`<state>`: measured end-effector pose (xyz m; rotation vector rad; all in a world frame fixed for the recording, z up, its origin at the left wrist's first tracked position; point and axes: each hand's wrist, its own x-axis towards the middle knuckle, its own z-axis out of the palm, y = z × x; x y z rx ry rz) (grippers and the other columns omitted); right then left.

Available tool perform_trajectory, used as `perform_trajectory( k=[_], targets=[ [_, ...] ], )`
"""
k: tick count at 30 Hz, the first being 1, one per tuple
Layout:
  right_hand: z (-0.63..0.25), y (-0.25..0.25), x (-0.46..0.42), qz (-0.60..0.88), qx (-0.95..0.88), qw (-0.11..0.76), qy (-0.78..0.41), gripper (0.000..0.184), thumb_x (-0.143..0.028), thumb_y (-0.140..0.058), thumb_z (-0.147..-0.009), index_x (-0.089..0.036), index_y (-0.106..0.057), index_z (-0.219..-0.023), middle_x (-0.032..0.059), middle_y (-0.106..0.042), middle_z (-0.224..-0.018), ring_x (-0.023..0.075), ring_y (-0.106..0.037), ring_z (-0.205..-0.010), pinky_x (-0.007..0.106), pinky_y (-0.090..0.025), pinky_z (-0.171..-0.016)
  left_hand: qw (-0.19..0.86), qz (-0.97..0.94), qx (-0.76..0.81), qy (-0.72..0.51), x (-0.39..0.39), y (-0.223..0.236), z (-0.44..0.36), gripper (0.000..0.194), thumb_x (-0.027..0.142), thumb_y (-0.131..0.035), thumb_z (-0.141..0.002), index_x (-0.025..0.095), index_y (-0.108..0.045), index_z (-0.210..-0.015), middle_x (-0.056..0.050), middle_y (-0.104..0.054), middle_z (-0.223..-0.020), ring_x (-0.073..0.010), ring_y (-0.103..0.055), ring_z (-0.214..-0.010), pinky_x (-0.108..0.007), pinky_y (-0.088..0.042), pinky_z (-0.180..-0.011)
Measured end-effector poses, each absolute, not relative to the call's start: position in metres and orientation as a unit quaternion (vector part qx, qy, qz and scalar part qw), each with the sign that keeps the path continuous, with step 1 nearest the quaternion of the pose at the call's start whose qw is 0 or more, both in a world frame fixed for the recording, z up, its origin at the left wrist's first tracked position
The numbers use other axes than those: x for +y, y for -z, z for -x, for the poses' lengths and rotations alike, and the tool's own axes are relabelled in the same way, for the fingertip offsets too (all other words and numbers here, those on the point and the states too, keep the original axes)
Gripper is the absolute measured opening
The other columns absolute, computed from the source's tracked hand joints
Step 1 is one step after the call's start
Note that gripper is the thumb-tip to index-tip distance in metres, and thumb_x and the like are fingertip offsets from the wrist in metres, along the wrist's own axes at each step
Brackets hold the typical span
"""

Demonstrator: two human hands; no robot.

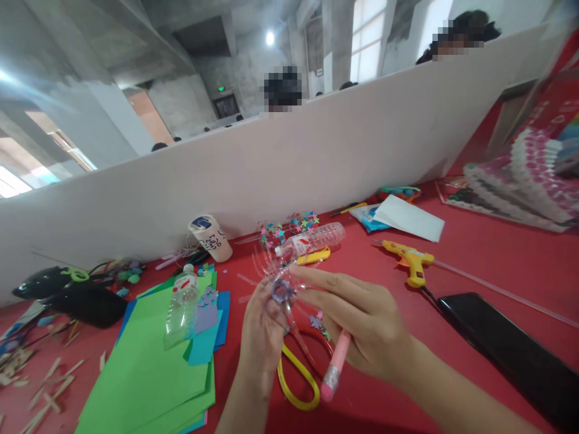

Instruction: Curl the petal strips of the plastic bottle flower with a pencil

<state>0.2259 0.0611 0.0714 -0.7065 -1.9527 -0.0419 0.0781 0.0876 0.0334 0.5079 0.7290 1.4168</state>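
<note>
My left hand (pixel 262 334) is closed round a clear plastic bottle top cut into thin strips (pixel 277 283), its blue-ringed neck facing me. My right hand (pixel 357 319) has its fingers stretched toward that neck and touches it, while a pink pen (pixel 335 364) is gripped under its palm. Yellow-handled scissors (pixel 296 374) lie on the red table (pixel 474 265) beneath both hands.
Green and blue paper sheets (pixel 149 361) with a small clear bottle (pixel 181 304) lie at left. A labelled bottle (pixel 312 239), a white cup (pixel 210 237), a yellow glue gun (pixel 409 259) and a black phone (pixel 511 349) surround the hands. A white partition (pixel 316 157) runs behind; other people sit beyond it.
</note>
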Motion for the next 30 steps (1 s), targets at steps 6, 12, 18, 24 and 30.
perform_trajectory(
  k=[6,12,18,24,30],
  targets=[
    [-0.230,-0.082,0.055,0.340,-0.745,0.565,-0.101,0.033,-0.004,-0.038,-0.078,-0.020,-0.058,-0.099,0.0094,-0.061,-0.107,0.0172,-0.062,-0.083,0.027,-0.051,-0.062,0.668,-0.241,0.320,-0.627,0.089,-0.032,-0.075,0.012,0.019,-0.060,-0.069,0.017,-0.063,-0.081,-0.001,-0.067,-0.081,-0.0116,-0.061,-0.072,-0.024,-0.047,-0.069],
    [-0.232,-0.090,0.053,0.363,-0.721,0.572,-0.146,0.033,-0.002,-0.041,-0.076,-0.023,-0.061,-0.093,0.0038,-0.054,-0.085,0.0114,-0.054,-0.063,0.022,-0.044,-0.052,0.670,-0.235,0.299,-0.637,0.090,-0.031,-0.073,0.009,0.017,-0.060,-0.069,0.017,-0.063,-0.077,-0.001,-0.067,-0.081,-0.0125,-0.062,-0.073,-0.025,-0.047,-0.071],
    [-0.228,-0.086,0.055,0.355,-0.748,0.550,-0.107,0.030,-0.002,-0.049,-0.075,-0.019,-0.061,-0.095,0.0040,-0.050,-0.085,0.0095,-0.051,-0.062,0.022,-0.042,-0.053,0.675,-0.227,0.295,-0.637,0.091,-0.029,-0.076,0.011,0.016,-0.059,-0.070,0.017,-0.063,-0.081,-0.002,-0.068,-0.083,-0.0126,-0.062,-0.074,-0.025,-0.047,-0.073],
    [-0.224,-0.078,0.060,0.406,-0.779,0.477,0.010,0.028,-0.009,-0.049,-0.079,-0.016,-0.059,-0.104,0.0050,-0.053,-0.085,0.0096,-0.052,-0.059,0.024,-0.042,-0.055,0.691,-0.224,0.302,-0.617,0.089,-0.031,-0.079,0.016,0.017,-0.061,-0.069,0.016,-0.063,-0.085,-0.003,-0.067,-0.083,-0.0121,-0.061,-0.072,-0.024,-0.047,-0.069],
    [-0.221,-0.074,0.062,0.416,-0.774,0.475,0.046,0.030,-0.013,-0.051,-0.080,-0.016,-0.054,-0.110,0.0050,-0.053,-0.090,0.0102,-0.054,-0.065,0.024,-0.044,-0.061,0.694,-0.231,0.309,-0.608,0.086,-0.031,-0.080,0.015,0.018,-0.062,-0.068,0.015,-0.064,-0.083,-0.003,-0.067,-0.080,-0.0117,-0.060,-0.070,-0.022,-0.047,-0.064]
  ],
)
